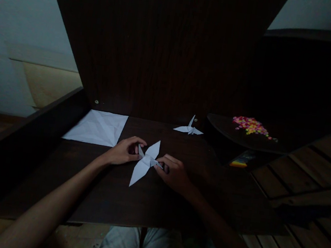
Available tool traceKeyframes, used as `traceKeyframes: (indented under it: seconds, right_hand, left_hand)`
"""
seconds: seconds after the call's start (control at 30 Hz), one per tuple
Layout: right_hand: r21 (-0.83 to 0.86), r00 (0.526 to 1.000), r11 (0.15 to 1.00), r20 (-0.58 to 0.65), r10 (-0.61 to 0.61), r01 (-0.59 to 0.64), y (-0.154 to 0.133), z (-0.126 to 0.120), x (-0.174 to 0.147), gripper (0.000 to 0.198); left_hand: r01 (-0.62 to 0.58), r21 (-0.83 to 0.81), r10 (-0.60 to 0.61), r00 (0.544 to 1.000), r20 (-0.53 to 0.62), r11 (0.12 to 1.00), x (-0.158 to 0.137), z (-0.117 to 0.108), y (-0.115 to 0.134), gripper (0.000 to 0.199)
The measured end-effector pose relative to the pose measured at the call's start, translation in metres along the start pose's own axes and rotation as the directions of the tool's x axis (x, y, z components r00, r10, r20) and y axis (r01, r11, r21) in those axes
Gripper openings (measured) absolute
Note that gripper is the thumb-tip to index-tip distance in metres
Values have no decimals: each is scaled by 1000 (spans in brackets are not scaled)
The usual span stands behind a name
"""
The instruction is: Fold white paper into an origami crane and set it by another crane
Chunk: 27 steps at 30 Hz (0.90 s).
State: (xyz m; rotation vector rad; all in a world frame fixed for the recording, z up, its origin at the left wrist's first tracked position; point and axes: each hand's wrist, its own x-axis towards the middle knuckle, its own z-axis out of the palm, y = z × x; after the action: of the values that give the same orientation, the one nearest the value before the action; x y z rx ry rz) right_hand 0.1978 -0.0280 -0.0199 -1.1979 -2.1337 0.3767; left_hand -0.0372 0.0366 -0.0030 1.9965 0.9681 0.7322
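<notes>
A white origami crane [146, 161] with its wings spread lies between my two hands, just over the dark desk [104, 198]. My left hand [124, 151] pinches the pointed end on its left side between thumb and fingers. On the other side, my right hand [173, 173] has its fingers closed on the crane's opposite narrow end. Behind it, against the back panel, stands a second, smaller-looking white origami crane [190, 129]. A creased white sheet of paper [98, 127] lies flat at the back left, close to my left hand.
On a rounded corner shelf [218, 125] at the right sits a pile of small colourful pieces [250, 126]. Below that shelf is a yellow-orange item [238, 164]. A tall dark panel [170, 50] closes off the back, and a raised side board [27, 132] borders the left.
</notes>
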Motion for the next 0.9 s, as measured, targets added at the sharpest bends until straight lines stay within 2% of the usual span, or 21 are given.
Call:
traceKeyframes:
  seconds: [0.17,0.27,0.33,0.4,0.53,0.63,0.77,0.9]
  right_hand:
    - [102,999,995,-42,-15,19,6,3,2,16]
    - [255,994,962,-26,104,-94,17,4,3,17]
    - [438,964,863,31,264,-251,27,3,5,21]
    - [607,949,746,43,313,-274,36,-1,8,28]
    - [766,946,610,-7,324,-203,47,-14,13,38]
    - [838,956,510,47,290,-196,48,-18,14,46]
    - [870,959,440,116,259,-224,44,-14,14,50]
    - [866,945,429,132,298,-256,39,-8,15,53]
  left_hand:
    - [-80,33,77,995,69,996,0,1,4,14]
    - [-101,35,99,993,56,994,-2,4,8,14]
    - [-143,27,142,990,26,989,-5,7,12,16]
    - [-203,38,205,978,-49,978,-9,8,16,17]
    - [-383,206,418,894,-160,900,-17,13,22,14]
    - [-496,394,585,798,-143,773,-22,20,26,9]
    - [-530,586,701,707,-93,612,-25,35,28,22]
    - [-486,658,719,683,-124,576,-26,51,26,32]
